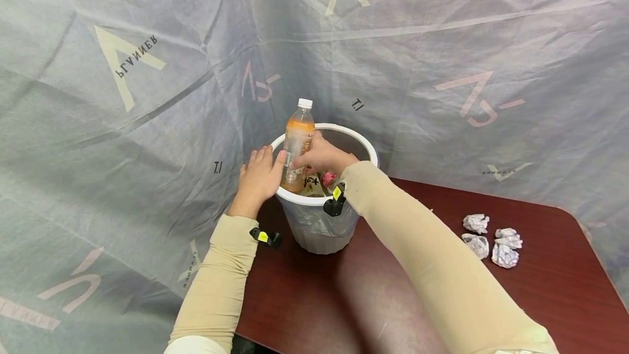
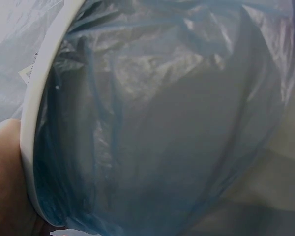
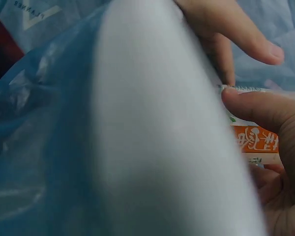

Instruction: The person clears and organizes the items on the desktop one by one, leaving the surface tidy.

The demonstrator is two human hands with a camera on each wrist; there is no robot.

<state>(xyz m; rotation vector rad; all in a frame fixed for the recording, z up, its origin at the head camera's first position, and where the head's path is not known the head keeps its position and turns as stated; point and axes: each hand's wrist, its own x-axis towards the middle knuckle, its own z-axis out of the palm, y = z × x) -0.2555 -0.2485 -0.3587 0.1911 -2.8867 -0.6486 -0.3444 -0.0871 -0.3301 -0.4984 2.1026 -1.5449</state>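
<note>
My right hand (image 1: 328, 154) grips a clear plastic bottle (image 1: 298, 130) with a white cap and orange band. The bottle stands nearly upright in the mouth of a grey waste bin (image 1: 321, 236), its cap above the white rim (image 1: 369, 149). In the right wrist view, thumb and fingers hold the bottle's orange-and-white label (image 3: 255, 140); the blurred rim covers much of that view. My left hand (image 1: 257, 176) rests at the rim's left side, fingers extended, thumb beside the bottle. A translucent liner (image 2: 157, 98) lies over the bin's outside.
Inside the bin are a pink-red item (image 1: 328, 179) and a piece with dark lettering (image 1: 312, 182). Several crumpled paper balls (image 1: 505, 255) lie on the reddish-brown table (image 1: 393, 299) at right. Grey printed cloth (image 1: 417, 70) hangs behind and to the left.
</note>
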